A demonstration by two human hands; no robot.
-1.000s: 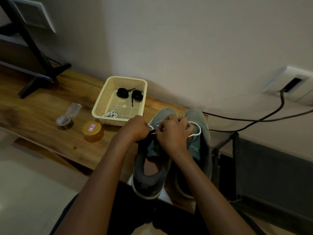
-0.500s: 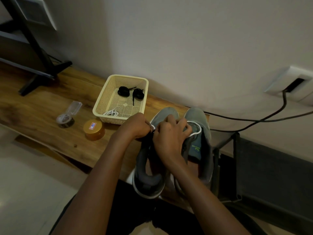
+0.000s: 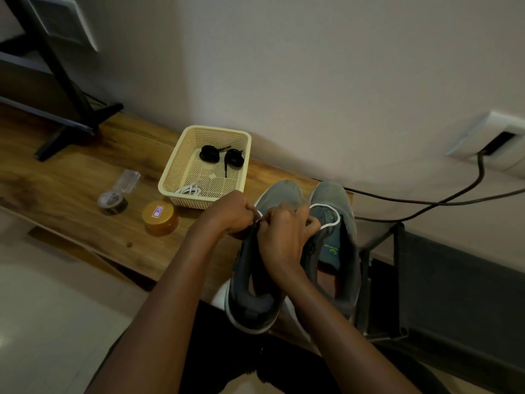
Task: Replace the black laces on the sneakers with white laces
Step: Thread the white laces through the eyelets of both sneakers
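Atop the tilted sneaker (image 3: 250, 302), white lace (image 3: 333, 220) pinched by left hand (image 3: 227, 216) and right hand (image 3: 281, 237).

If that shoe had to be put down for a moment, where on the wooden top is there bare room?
Bare wood lies between the stand foot and the basket, and left of the clear container. The right end is crowded: left hand grips the raised sneaker, right hand pinches the white lace, beside the second sneaker.

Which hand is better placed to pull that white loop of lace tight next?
Probably the right hand: the white lace loops out just beside its fingers. The left hand is curled at the opposite side of the sneaker, away from that loop.
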